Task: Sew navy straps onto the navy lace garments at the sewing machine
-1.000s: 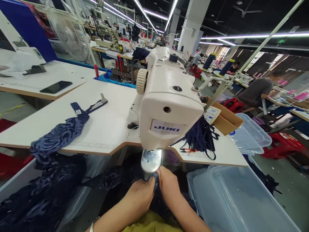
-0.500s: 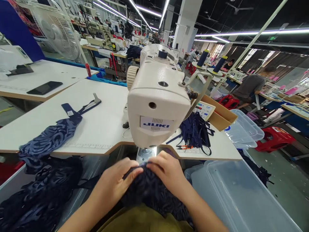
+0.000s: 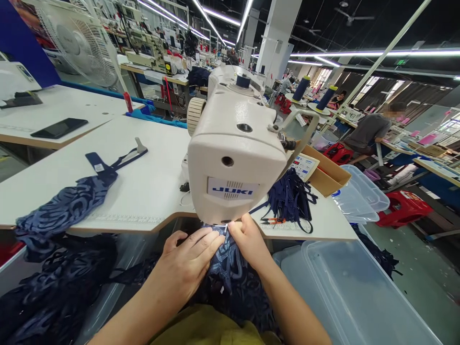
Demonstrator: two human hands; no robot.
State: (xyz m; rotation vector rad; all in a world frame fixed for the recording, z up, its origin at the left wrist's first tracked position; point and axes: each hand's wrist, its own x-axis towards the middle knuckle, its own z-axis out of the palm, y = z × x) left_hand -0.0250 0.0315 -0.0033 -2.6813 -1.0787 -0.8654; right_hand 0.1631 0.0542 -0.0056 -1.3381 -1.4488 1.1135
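Head view: blue-and-navy patterned fabric (image 3: 230, 261) now reaches beneath the rounded white sewing machine (image 3: 237, 151); half a second ago, held just in front. Seems positioned for the machine. Left hand (image 3: 190, 258) flattened over fabric; right hand (image 3: 248, 242) curled at its edge, whether pinching, cannot tell.

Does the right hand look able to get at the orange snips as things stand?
Probably yes: the orange snips lie near the front edge of the table, just beyond the right hand, with nothing visible between. It would have to leave the patterned fabric.
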